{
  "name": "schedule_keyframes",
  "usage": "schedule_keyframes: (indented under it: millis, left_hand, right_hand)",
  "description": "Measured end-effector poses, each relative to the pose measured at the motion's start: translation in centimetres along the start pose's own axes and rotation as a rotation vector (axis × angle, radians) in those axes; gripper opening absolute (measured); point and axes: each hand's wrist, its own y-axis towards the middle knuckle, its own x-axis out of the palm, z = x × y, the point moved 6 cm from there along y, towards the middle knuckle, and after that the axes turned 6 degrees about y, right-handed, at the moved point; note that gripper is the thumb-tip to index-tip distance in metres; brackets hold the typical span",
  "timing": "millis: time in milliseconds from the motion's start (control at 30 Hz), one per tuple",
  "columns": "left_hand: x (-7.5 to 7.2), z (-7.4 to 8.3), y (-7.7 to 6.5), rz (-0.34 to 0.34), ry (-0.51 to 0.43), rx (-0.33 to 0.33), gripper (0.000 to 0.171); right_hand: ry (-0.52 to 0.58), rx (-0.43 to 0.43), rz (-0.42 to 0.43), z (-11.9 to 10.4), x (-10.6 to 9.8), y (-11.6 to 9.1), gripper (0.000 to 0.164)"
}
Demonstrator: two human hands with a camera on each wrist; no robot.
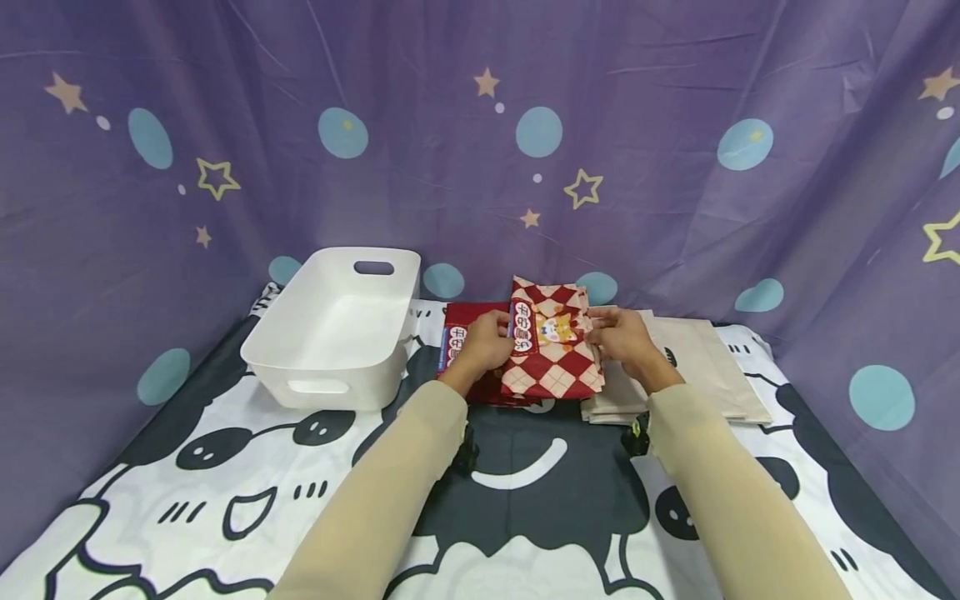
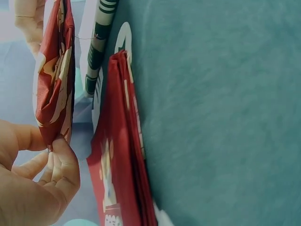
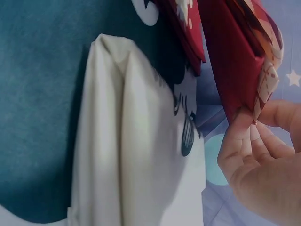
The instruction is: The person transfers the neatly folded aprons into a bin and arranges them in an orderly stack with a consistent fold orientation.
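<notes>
A folded red-and-cream checked cloth (image 1: 555, 375) with a cartoon dog and a red label is held up between both hands in the head view. My left hand (image 1: 487, 340) pinches its left edge between thumb and fingers. On the opposite edge, my right hand (image 1: 624, 340) pinches it the same way. The left wrist view shows its layered folds (image 2: 54, 80) standing above the table, and the right wrist view shows its plain red underside (image 3: 230, 52). Beneath it lies another folded red cloth (image 1: 468, 315), partly covered.
Folded beige cloths (image 1: 705, 358) lie to the right, one overlapping another. A white plastic bin (image 1: 318, 375) with handle slots stands at the left. The table has a cartoon-printed cover (image 1: 525, 517), and a purple curtain (image 1: 450, 208) hangs behind it.
</notes>
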Motion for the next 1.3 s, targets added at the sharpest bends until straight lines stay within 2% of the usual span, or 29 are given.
schedule_keyframes:
  millis: [200, 533, 767, 1300]
  left_hand:
    - [-1.0, 0.7, 0.0, 0.019, 0.03, 0.015, 0.047]
    - [-2.9, 2.3, -0.6, 0.049, 0.101, 0.078, 0.048]
    - [-4.2, 3.1, -0.5, 0.073, 0.181, 0.153, 0.05]
    - [-7.3, 3.9, -0.8, 0.085, 0.165, 0.193, 0.052]
  right_hand:
    - [0.007, -0.025, -0.004, -1.0, 0.2, -0.1, 0.051]
    - [0.036, -0.055, -0.01, -2.8, 0.2, -0.3, 0.053]
    - [0.034, -0.081, -0.001, -3.9, 0.3, -0.1, 0.052]
    - [0.064, -0.149, -0.018, -7.0, 1.5, -0.6, 0.051]
